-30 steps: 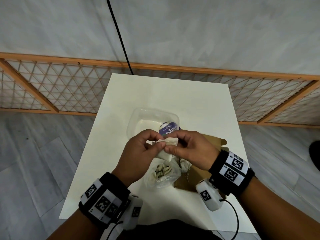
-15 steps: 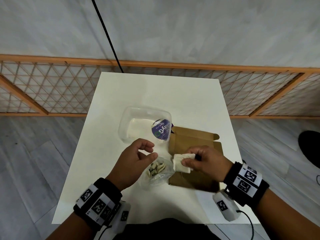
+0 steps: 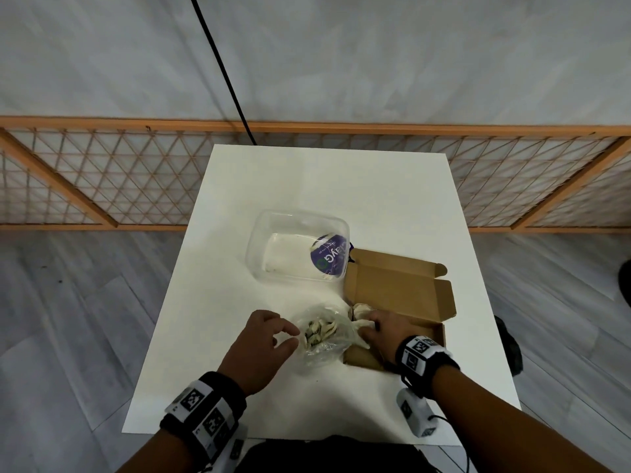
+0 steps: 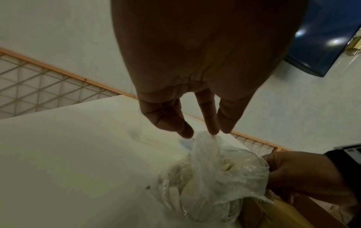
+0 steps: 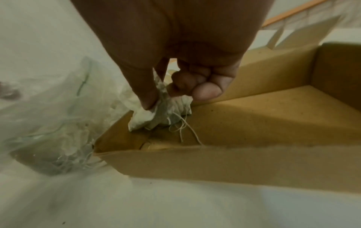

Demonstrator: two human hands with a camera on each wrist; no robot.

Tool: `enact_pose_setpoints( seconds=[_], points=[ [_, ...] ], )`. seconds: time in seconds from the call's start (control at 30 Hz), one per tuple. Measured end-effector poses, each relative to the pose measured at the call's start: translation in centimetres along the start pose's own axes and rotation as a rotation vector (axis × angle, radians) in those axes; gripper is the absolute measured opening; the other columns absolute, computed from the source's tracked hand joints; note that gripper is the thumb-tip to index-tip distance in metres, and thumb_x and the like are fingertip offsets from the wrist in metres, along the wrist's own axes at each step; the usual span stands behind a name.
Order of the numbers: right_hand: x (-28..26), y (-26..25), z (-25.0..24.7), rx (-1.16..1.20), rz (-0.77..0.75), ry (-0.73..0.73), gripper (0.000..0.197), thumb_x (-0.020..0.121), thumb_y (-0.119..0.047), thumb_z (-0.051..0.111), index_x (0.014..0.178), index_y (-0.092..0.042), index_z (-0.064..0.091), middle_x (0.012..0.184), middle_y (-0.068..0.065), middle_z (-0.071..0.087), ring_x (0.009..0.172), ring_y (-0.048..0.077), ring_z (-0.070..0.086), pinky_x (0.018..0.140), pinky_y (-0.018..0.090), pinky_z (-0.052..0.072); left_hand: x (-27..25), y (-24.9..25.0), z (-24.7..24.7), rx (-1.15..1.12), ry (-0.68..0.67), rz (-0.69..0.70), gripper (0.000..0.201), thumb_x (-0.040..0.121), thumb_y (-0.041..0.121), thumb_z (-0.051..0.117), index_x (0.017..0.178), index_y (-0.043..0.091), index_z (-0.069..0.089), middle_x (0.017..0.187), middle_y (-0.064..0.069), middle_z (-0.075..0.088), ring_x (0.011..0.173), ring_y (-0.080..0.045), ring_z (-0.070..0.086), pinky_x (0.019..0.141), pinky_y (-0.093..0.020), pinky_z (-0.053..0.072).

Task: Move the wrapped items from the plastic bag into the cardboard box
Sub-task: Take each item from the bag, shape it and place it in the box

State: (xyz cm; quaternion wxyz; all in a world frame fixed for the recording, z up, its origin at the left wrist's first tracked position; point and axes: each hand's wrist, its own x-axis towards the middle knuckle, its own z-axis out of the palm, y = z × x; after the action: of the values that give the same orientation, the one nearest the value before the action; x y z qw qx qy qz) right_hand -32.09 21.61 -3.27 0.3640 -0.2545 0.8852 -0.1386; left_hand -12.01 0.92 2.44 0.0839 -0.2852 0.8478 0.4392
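A clear plastic bag (image 3: 324,337) holding several pale wrapped items lies on the white table (image 3: 307,186). Right of it sits the open cardboard box (image 3: 399,291). My right hand (image 3: 372,331) is low inside the box's near-left corner and pinches a white wrapped item (image 5: 156,117) with loose strings between thumb and curled fingers (image 5: 205,91). Another wrapped item (image 3: 362,308) lies in the box just beyond that hand. My left hand (image 3: 293,336) hovers at the bag's left side. Its straight fingertips (image 4: 213,131) touch the bag's raised top (image 4: 205,138).
A clear plastic tub (image 3: 297,250) with a purple round label (image 3: 329,256) stands behind the bag, touching the box's far-left corner. The box's lid flap (image 3: 409,268) lies open toward the far side. An orange lattice fence (image 3: 102,172) runs behind the table.
My right hand has carried the wrapped item from above the bag down into the box's near-left corner. My left hand has dropped to the bag's top.
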Motion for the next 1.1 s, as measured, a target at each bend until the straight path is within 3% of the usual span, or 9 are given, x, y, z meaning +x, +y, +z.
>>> enact_pose_setpoints(
  seconds=[0.1, 0.23, 0.4, 0.47, 0.6, 0.7, 0.8, 0.93, 1.1],
  points=[
    [0.8, 0.0, 0.6, -0.017, 0.028, 0.043, 0.035, 0.095, -0.041, 0.059, 0.127, -0.027, 0.063, 0.125, 0.005, 0.07, 0.112, 0.027, 0.065, 0.095, 0.033, 0.049, 0.4, -0.7, 0.5, 0.072, -0.032, -0.003, 0.015, 0.094, 0.039, 0.068, 0.108, 0.038, 0.072, 0.132, 0.012, 0.044, 0.115, -0.008, 0.057, 0.097, -0.022, 0.042],
    [0.9, -0.2, 0.5, -0.047, 0.027, 0.065, 0.034, 0.098, -0.042, 0.055, 0.124, -0.022, 0.054, 0.119, 0.007, 0.07, 0.107, 0.03, 0.066, 0.087, 0.033, 0.05, 0.3, -0.7, 0.9, 0.055, 0.007, 0.068, 0.021, 0.091, 0.034, 0.073, 0.104, 0.03, 0.058, 0.12, 0.015, 0.048, 0.106, -0.006, 0.056, 0.089, -0.023, 0.042],
    [-0.8, -1.3, 0.1, -0.009, 0.011, 0.145, 0.039, 0.089, -0.057, 0.058, 0.118, -0.032, 0.047, 0.111, -0.002, 0.066, 0.098, 0.024, 0.067, 0.084, 0.033, 0.053, 0.6, -0.7, 1.0, 0.033, 0.01, -0.011, 0.03, 0.09, 0.036, 0.071, 0.095, 0.033, 0.043, 0.112, 0.012, 0.052, 0.09, -0.014, 0.066, 0.076, -0.026, 0.049],
    [-1.8, -2.2, -0.4, -0.016, -0.084, 0.226, 0.036, 0.089, -0.054, 0.06, 0.117, -0.034, 0.051, 0.115, -0.007, 0.056, 0.095, 0.021, 0.064, 0.08, 0.029, 0.05, 0.8, -0.8, 1.0, 0.049, 0.028, -0.009, 0.024, 0.091, 0.031, 0.068, 0.098, 0.029, 0.045, 0.106, 0.008, 0.056, 0.088, -0.016, 0.066, 0.076, -0.03, 0.049],
    [-2.8, -4.9, -0.2, -0.182, -0.523, 0.333, 0.02, 0.094, -0.038, 0.057, 0.107, -0.028, 0.069, 0.102, 0.0, 0.056, 0.075, 0.022, 0.061, 0.064, 0.029, 0.049, 1.0, -0.8, 1.0, 0.051, 0.078, -0.006, 0.015, 0.096, 0.023, 0.063, 0.099, 0.023, 0.049, 0.099, 0.006, 0.058, 0.081, -0.013, 0.06, 0.066, -0.017, 0.039],
    [-1.3, -6.6, 1.4, -0.42, -0.693, 0.221, 0.02, 0.091, -0.032, 0.057, 0.094, -0.026, 0.075, 0.085, 0.005, 0.057, 0.063, 0.028, 0.061, 0.054, 0.033, 0.051, 1.1, -0.8, 1.2, 0.037, 0.101, 0.003, 0.014, 0.095, 0.02, 0.064, 0.095, 0.023, 0.05, 0.097, 0.005, 0.058, 0.085, -0.017, 0.059, 0.07, -0.021, 0.041],
    [-0.4, -8.6, 2.5, -0.653, -0.652, 0.092, 0.024, 0.095, -0.025, 0.055, 0.111, -0.023, 0.073, 0.095, 0.009, 0.059, 0.076, 0.035, 0.066, 0.065, 0.036, 0.045, 1.0, -0.6, 1.4, 0.025, 0.11, 0.023, 0.013, 0.094, 0.016, 0.064, 0.091, 0.022, 0.053, 0.096, 0.005, 0.058, 0.085, -0.016, 0.06, 0.078, -0.03, 0.048],
    [0.0, -9.8, 3.2, -0.771, -0.505, 0.026, 0.028, 0.103, -0.03, 0.046, 0.121, -0.02, 0.065, 0.114, 0.01, 0.057, 0.099, 0.035, 0.065, 0.084, 0.04, 0.044, 0.9, -0.4, 1.6, 0.028, 0.118, 0.069, 0.021, 0.093, 0.011, 0.061, 0.087, 0.029, 0.052, 0.096, 0.006, 0.056, 0.08, -0.015, 0.06, 0.08, -0.032, 0.05],
    [0.0, -9.0, 3.2, -0.644, -0.491, 0.066, 0.029, 0.101, -0.032, 0.046, 0.122, -0.027, 0.066, 0.115, 0.008, 0.057, 0.101, 0.035, 0.064, 0.085, 0.039, 0.045, 1.0, -0.6, 1.5, 0.009, 0.147, 0.096, 0.023, 0.092, 0.008, 0.059, 0.091, 0.031, 0.056, 0.099, 0.007, 0.055, 0.078, -0.011, 0.057, 0.078, -0.027, 0.046]
  ],
)
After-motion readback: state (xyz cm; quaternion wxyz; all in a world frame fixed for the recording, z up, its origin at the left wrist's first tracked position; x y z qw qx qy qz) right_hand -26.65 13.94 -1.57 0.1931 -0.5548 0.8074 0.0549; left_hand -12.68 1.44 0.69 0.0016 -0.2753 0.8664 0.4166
